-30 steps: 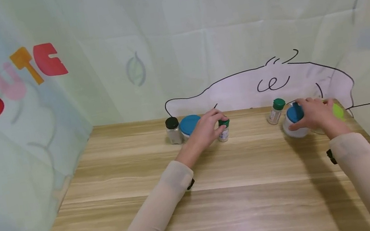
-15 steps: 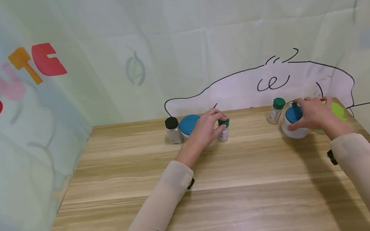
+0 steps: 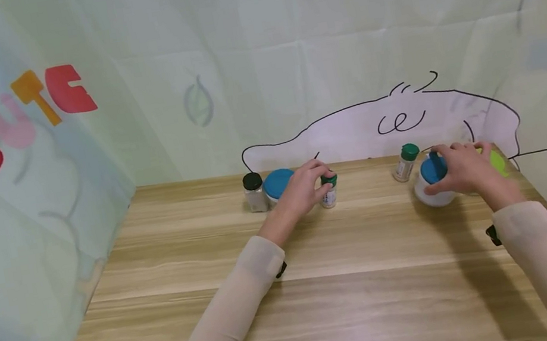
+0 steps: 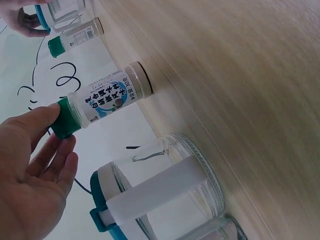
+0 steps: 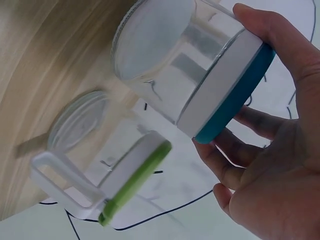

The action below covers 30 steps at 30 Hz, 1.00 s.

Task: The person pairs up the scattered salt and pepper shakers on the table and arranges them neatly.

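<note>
My left hand [image 3: 304, 189] pinches the green cap of a small clear pepper shaker [image 4: 110, 100] between thumb and fingers. The shaker stands upright on the wooden table, its white and blue label in sight in the left wrist view. On the right, my right hand [image 3: 465, 167] grips a clear glass jar [image 5: 170, 55] by its blue lid, thumb on one side and fingers on the other. Beside that jar, partly behind the hand in the head view, is a similar jar with a green lid [image 5: 135, 175] and a white handle.
Left of the left hand stand a black-capped bottle [image 3: 256, 194] and another blue-lidded jar [image 4: 165, 195] with a white handle. A second green-capped shaker [image 3: 406, 163] stands just left of the right hand's jar. A printed cloth [image 3: 157, 93] hangs behind the table.
The right hand and its blue-lidded jar have shifted slightly left and toward me, away from the green-lidded jar. The left hand keeps its hold on the shaker, and the view has moved slightly.
</note>
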Each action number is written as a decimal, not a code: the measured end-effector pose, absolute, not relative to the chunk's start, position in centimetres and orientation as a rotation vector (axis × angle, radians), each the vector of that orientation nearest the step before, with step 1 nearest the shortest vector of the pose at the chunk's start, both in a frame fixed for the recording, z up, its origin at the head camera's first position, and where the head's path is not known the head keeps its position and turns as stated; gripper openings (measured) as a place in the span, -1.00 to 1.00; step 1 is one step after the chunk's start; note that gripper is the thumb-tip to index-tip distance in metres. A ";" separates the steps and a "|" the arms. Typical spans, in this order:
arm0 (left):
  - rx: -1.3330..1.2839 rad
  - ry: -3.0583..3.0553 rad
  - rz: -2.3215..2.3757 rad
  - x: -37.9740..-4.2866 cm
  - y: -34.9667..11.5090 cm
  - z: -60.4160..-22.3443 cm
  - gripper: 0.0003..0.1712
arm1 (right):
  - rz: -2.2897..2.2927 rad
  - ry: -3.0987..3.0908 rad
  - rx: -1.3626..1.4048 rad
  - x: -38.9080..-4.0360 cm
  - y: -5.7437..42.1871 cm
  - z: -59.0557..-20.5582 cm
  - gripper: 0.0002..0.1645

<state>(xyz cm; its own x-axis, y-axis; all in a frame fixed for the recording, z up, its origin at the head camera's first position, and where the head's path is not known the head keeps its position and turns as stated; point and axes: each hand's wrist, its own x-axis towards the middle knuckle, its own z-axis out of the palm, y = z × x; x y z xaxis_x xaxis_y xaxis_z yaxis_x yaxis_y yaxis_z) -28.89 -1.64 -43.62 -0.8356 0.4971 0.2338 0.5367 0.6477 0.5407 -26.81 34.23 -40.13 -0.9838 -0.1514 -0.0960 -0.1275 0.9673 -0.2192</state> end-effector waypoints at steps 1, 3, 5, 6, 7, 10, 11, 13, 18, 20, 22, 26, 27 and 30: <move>-0.875 -2.797 -0.948 -28.9 -1.6 -43.6 -0.73 | -0.323 3.007 -0.218 -26.7 34.1 -40.0 0.23; -0.865 -2.805 -0.949 -28.9 -1.6 -43.6 -0.72 | -0.327 3.017 -0.230 -26.4 33.9 -39.8 0.22; -0.856 -2.811 -0.952 -28.9 -1.6 -43.5 -0.72 | -0.335 3.025 -0.239 -26.1 33.5 -39.5 0.21; -0.850 -2.814 -0.955 -28.9 -1.6 -43.5 -0.72 | -0.341 3.030 -0.242 -25.9 33.4 -39.3 0.21; -0.844 -2.817 -0.956 -28.8 -1.6 -43.5 -0.72 | -0.352 3.033 -0.244 -25.7 33.2 -39.2 0.20; -0.842 -2.820 -0.957 -28.8 -1.5 -43.5 -0.72 | -0.384 3.024 -0.230 -25.2 32.6 -38.8 0.20; -0.844 -2.818 -0.955 -28.7 -1.5 -43.5 -0.72 | -0.396 3.020 -0.226 -25.0 32.4 -38.6 0.20; -0.845 -2.815 -0.943 -28.6 -1.4 -43.5 -0.72 | -0.421 3.007 -0.213 -24.8 31.9 -38.2 0.21; -0.835 -2.799 -0.902 -28.4 -1.5 -43.7 -0.75 | -0.432 2.987 -0.217 -24.5 30.3 -37.5 0.22; -0.836 -2.794 -0.880 -28.4 -1.5 -43.8 -0.77 | -0.425 2.981 -0.235 -24.4 29.7 -37.4 0.21; -0.842 -2.789 -0.861 -28.4 -1.5 -43.8 -0.78 | -0.419 2.977 -0.261 -24.4 29.1 -37.4 0.20; -0.849 -2.782 -0.840 -28.4 -1.4 -43.7 -0.83 | -0.390 2.985 -0.289 -24.5 28.0 -37.6 0.19; -0.850 -2.780 -0.838 -28.4 -1.4 -43.7 -0.83 | -0.382 2.987 -0.292 -24.6 27.7 -37.7 0.19; -0.848 -2.778 -0.833 -28.4 -1.3 -43.6 -0.85 | -0.383 2.978 -0.292 -24.8 27.0 -38.1 0.20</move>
